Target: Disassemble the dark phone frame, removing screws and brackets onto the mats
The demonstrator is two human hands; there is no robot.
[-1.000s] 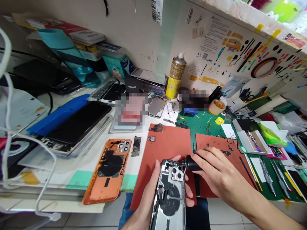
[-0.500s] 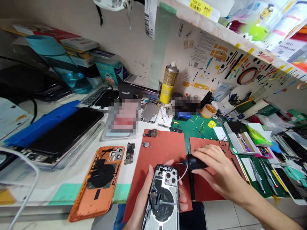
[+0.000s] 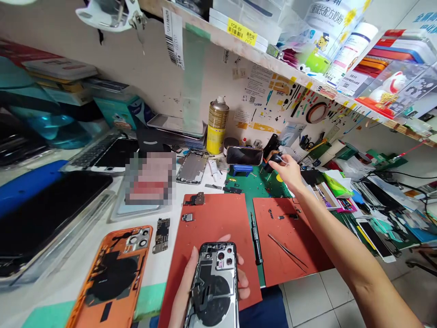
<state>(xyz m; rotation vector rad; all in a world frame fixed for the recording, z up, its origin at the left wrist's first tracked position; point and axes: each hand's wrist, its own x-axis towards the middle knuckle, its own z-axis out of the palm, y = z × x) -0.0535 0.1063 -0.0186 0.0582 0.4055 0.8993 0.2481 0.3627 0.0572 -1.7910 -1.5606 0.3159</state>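
Showing silver-grey inside | phone [image 3: 212,284] | black round pad [image 3: 218,303] | camera rings [image 3: 221,256]

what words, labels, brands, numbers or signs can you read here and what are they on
"成长配方奶粉": the white milk powder can, with a part-cut character before it
"FOR-8X", the "8" possibly a "B": the yellow sticker; its other print is unclear
Too small or blurred: the hanging barcode label, the printed wall sheet, the spray can, the white bottle
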